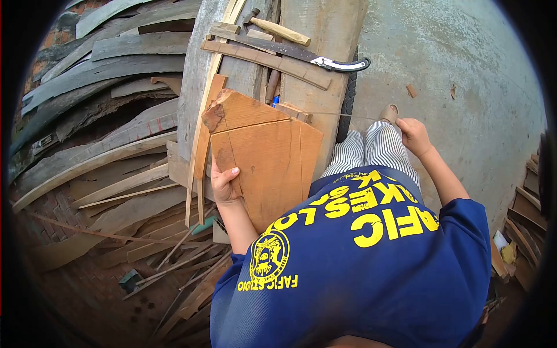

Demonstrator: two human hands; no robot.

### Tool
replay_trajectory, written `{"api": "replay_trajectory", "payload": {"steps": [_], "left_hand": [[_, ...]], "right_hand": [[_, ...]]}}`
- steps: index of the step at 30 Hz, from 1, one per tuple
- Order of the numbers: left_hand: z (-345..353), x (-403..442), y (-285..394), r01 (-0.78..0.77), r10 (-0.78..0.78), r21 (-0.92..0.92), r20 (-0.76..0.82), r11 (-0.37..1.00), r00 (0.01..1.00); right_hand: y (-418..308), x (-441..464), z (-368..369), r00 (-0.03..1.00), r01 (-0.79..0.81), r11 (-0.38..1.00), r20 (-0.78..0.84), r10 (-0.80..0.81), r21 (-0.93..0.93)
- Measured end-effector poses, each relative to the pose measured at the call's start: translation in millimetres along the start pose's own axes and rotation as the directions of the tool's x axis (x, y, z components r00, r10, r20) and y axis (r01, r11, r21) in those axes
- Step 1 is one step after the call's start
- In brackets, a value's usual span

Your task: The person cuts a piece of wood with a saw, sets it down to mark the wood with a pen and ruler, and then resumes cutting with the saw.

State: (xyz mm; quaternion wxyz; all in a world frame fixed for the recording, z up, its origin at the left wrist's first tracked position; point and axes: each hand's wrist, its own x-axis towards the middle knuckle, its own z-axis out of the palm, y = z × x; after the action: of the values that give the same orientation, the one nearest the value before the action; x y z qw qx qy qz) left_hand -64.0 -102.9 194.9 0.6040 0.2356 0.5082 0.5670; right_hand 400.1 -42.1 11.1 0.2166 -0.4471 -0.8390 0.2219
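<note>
A flat, reddish-brown wooden board (268, 165) with an angled top slants in front of my body, its lower end against my shirt. Thin dark lines run down its face, and a straight dark line or cut crosses near the top. My left hand (225, 184) grips its left edge, thumb on the face, other fingers hidden behind. Off to the right, my right hand (413, 137) is closed at the end of a thin line (348, 116). That line reaches toward a small wooden block (295, 111) beside the board; whether it is a string or an edge-on blade, I cannot tell.
On the plank bench (322, 35) lie a hammer (278, 30), a saw with a black-and-white handle (342, 64) and a wooden strip (267, 65). Stacked rough planks (116, 69) and scattered offcuts (168, 255) fill the left. Concrete floor (464, 75) spreads right, with wood scraps.
</note>
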Motion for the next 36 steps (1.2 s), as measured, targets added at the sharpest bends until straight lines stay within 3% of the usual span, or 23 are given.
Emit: {"api": "replay_trajectory", "payload": {"steps": [3,5,6,7,9,11,14,15,17,18,20,21,23,24,26,27,28,29,30,31,33,34,36], "left_hand": [[-23.5,3.5,-2.5,-0.048,0.046,-0.024,-0.075,0.999,0.996],[-24.2,17.5,-4.5,-0.031,0.03,-0.017,-0.044,0.999,0.999],[-25.6,28.6,-9.0,0.046,-0.042,0.067,-0.053,0.997,0.998],[-26.3,40.7,-15.5,0.122,-0.113,0.15,-0.065,0.981,0.991],[-27.4,69.2,-36.7,0.167,-0.159,0.188,-0.055,0.968,0.986],[-33.5,95.7,-61.0,0.298,-0.315,0.198,0.061,0.934,0.947],[-38.0,126.5,-86.5,0.418,-0.447,0.223,0.101,0.881,0.889],[-36.9,134.0,-91.5,0.417,-0.448,0.221,0.11,0.881,0.887],[-35.3,145.7,-100.1,0.46,-0.499,0.335,0.037,0.822,0.866],[-36.8,150.8,-104.4,0.458,-0.498,0.331,0.045,0.825,0.866],[-44.1,159.2,-112.3,0.329,-0.44,0.623,0.028,0.71,0.897],[-49.6,163.9,-117.6,0.326,-0.434,0.619,0.027,0.715,0.901],[-65.4,168.2,-130.2,0.242,-0.31,0.837,-0.091,0.492,0.946],[-75.0,167.2,-140.4,0.245,-0.304,0.834,-0.098,0.494,0.948],[-85.1,164.8,-158.9,0.159,-0.073,0.949,-0.144,0.272,0.987],[-78.7,160.3,-164.3,0.162,-0.067,0.948,-0.15,0.274,0.986],[-64.6,151.5,-171.1,0.194,0.064,0.931,-0.224,0.309,0.973],[-49.8,142.4,-178.2,0.219,0.19,0.911,-0.297,0.349,0.936],[-21.5,131.3,-170.4,0.284,0.231,0.923,-0.345,0.261,0.91],[-18.8,130.8,-179.6,0.286,0.234,0.92,-0.35,0.268,0.907],[-15.2,132.5,-194.6,0.321,0.462,0.937,-0.347,0.137,0.816],[-15.3,133.0,-200.4,0.309,0.529,0.949,-0.295,0.065,0.795],[-15.2,134.4,-205.5,0.32,0.544,0.946,-0.3,0.061,0.783]], "right_hand": [[22.4,-52.1,-16.9,0.998,-0.063,0.998,-0.015,0.063,-0.028],[26.5,-74.2,-17.0,0.97,-0.224,0.974,-0.1,0.221,-0.019],[22.5,-76.5,-15.1,0.971,-0.222,0.975,-0.096,0.219,-0.026],[12.2,-73.1,-12.3,0.935,-0.346,0.934,-0.052,0.351,0.094],[-10.1,-57.6,2.0,0.844,-0.506,0.771,0.038,0.535,0.386],[-31.2,-36.9,20.6,0.77,-0.501,0.365,0.212,0.602,0.784],[-71.3,4.1,12.1,0.692,-0.608,-0.033,0.549,0.469,0.794],[-79.8,12.9,10.5,0.691,-0.607,-0.028,0.544,0.476,0.795],[-89.9,26.6,7.7,0.671,-0.657,-0.257,0.706,0.229,0.708],[-92.0,35.1,5.4,0.658,-0.698,-0.275,0.744,0.12,0.661],[-96.7,48.7,5.7,0.626,-0.752,-0.291,0.779,-0.034,0.591],[-101.3,55.2,6.0,0.622,-0.762,-0.253,0.783,-0.027,0.596],[-107.8,63.6,8.8,0.655,-0.747,-0.21,0.753,-0.071,0.63],[-109.7,66.0,10.0,0.653,-0.75,-0.205,0.754,-0.079,0.628],[-112.3,70.4,12.9,0.673,-0.739,0.003,0.739,-0.029,0.674],[-113.0,70.8,18.0,0.672,-0.74,0.008,0.74,-0.035,0.673],[-113.4,69.6,26.4,0.672,-0.735,0.21,0.733,0.101,0.645],[-113.7,68.5,34.5,0.682,-0.717,0.399,0.694,0.232,0.571],[-114.8,71.1,40.4,0.711,-0.678,0.536,0.635,0.303,0.503],[-119.7,74.9,38.9,0.711,-0.676,0.543,0.637,0.299,0.499],[-127.1,78.8,33.3,0.727,-0.542,0.834,0.554,0.406,0.101],[-128.7,77.3,32.1,0.758,-0.5,0.863,0.517,0.398,0.07],[-134.6,76.0,20.5,0.777,-0.465,0.884,0.495,0.388,0.037]]}}
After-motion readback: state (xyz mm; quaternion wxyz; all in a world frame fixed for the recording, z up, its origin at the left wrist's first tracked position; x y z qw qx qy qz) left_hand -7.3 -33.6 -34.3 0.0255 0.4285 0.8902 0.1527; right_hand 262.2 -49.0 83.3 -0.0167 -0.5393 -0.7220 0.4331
